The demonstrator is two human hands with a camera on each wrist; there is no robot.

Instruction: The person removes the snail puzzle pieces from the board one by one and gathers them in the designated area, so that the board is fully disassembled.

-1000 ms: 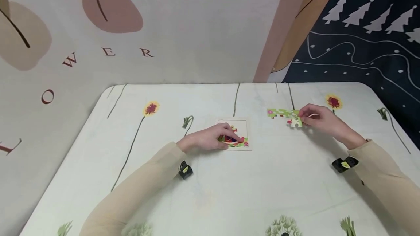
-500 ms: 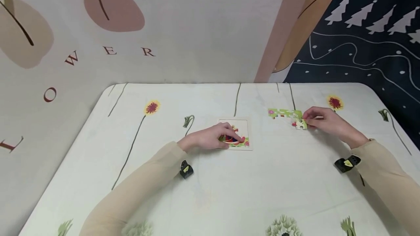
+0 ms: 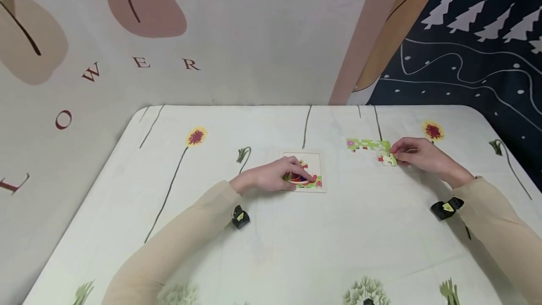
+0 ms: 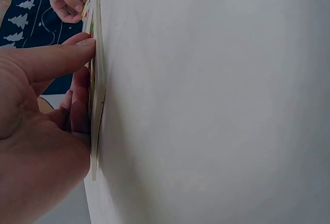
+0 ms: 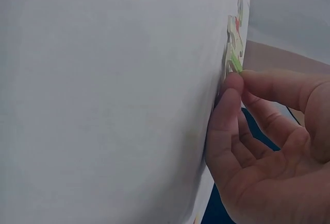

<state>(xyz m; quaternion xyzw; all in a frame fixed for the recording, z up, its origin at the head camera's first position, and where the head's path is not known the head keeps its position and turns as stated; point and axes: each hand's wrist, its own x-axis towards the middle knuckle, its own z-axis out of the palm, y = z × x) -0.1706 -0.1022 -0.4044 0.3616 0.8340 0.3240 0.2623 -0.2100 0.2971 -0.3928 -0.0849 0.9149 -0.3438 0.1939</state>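
**Left hand (image 3: 271,175) on the puzzle board (image 3: 314,161), right hand (image 3: 421,155) pinching a green piece (image 5: 235,63)**

Head cam first: I've got the board sitting just right of center on the white table (image 3: 296,239). The left hand's fingers are laid across it, index finger stretched out over the red-and-green picture (image 3: 318,184). Over on the right, the other hand is at the right end of a bunch of loose pieces (image 3: 364,144). Tan sleeves (image 3: 178,241) on both arms, a black gadget (image 3: 240,218) near each cuff.

Left wrist cam: I'm seeing the board almost edge-on, left of center, with fingertips touching its face. Right hand's up in the top left.

Right wrist cam: thumb and finger are pinching that green piece, upper right of the frame. It's tilted, just beside other loose ones. Can't tell which piece it is in the head view.
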